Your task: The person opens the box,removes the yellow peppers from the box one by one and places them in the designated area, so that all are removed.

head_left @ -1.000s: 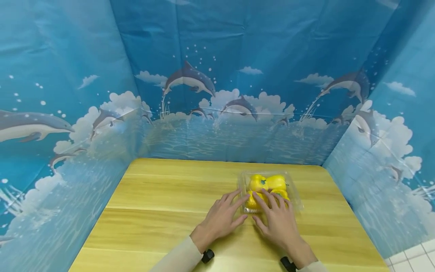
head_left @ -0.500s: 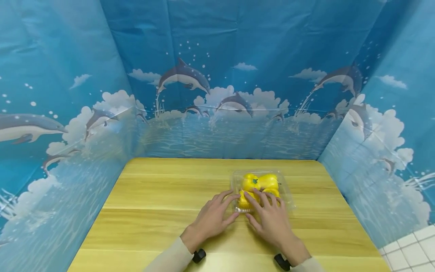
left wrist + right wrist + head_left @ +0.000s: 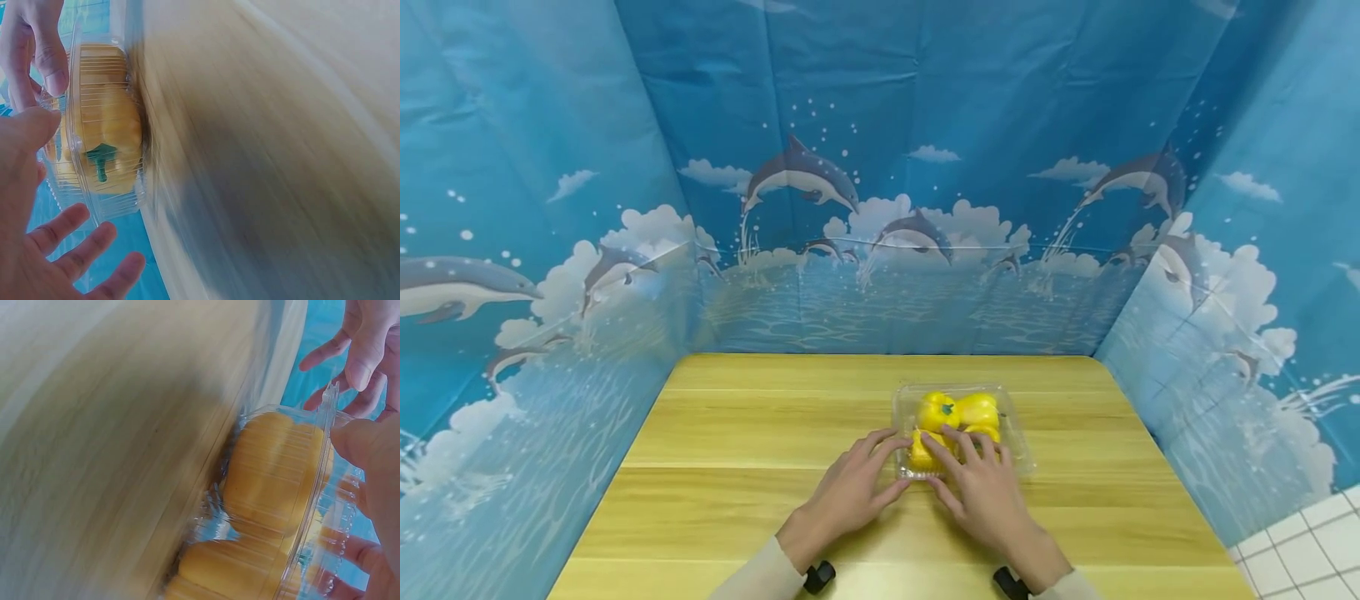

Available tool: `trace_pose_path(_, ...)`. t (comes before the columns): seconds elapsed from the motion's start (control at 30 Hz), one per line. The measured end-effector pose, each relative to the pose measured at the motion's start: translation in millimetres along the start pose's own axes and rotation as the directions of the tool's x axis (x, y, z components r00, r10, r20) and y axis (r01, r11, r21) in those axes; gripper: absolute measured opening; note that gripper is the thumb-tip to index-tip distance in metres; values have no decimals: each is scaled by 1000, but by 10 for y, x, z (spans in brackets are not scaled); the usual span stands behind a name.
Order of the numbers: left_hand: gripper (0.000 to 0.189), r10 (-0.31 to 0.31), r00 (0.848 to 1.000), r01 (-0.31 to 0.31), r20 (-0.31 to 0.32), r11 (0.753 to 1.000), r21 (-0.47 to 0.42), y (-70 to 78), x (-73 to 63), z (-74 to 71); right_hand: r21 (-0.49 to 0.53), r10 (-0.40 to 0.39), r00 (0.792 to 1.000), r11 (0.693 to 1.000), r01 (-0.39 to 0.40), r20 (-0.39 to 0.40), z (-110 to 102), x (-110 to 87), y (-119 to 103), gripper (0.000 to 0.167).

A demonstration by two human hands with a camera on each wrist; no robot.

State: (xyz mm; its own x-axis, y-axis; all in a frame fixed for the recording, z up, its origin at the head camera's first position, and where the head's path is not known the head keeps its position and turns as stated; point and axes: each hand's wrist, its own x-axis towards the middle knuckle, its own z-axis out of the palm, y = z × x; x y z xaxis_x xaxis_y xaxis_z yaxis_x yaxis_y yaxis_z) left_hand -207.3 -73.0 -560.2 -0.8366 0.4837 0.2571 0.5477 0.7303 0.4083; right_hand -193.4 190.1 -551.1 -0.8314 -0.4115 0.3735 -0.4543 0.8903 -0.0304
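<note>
A clear plastic clamshell box (image 3: 1019, 454) lies on the wooden table, right of its middle. Through the lid show several yellow bell peppers (image 3: 937, 410), one with a green stem; an elongated yellow piece (image 3: 978, 410) sits at the back right. My left hand (image 3: 848, 487) is at the box's front left corner, its thumb and index close to the rim and the other fingers spread. Across the front of the lid lie the fingers of my right hand (image 3: 988, 500), with its thumb by the front rim (image 3: 331, 412). Neither hand's fingers curl round the box.
The yellow wood-grain table (image 3: 760, 442) has rounded far corners. Blue dolphin-print curtains (image 3: 850, 292) hang along its back and both sides. White floor tiles (image 3: 1300, 542) show at the lower right. A black wrist strap (image 3: 818, 577) is on each arm.
The box and both hands have shifted a little left and slightly toward me over the table. The head view has also turned slightly. The hands' hold looks about the same.
</note>
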Motion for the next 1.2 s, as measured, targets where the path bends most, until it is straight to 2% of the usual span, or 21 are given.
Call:
trace_pose_path(0.27, 63, -4, 1000, 4, 0, 1000, 6, -57, -140, -81, 8, -44, 999, 999, 44, -27, 71, -8, -101, 72)
trace_pose_path(0.57, 64, -14, 1000, 14, -5, 1000, -19, -68, -207, -72, 19, -54, 998, 998, 54, -21, 35, -32, -129, 73)
trace_pose_path(0.83, 59, -26, 999, 26, -22, 1000, -16, -103, -329, -83, 41, -87, 996, 995, 88, -26, 25, -43, -209, 71)
trace_pose_path(1.2, 57, -31, 999, 30, -29, 999, -26, -161, -464, -194, 13, -138, 988, 990, 139, -70, 37, -10, -305, 69)
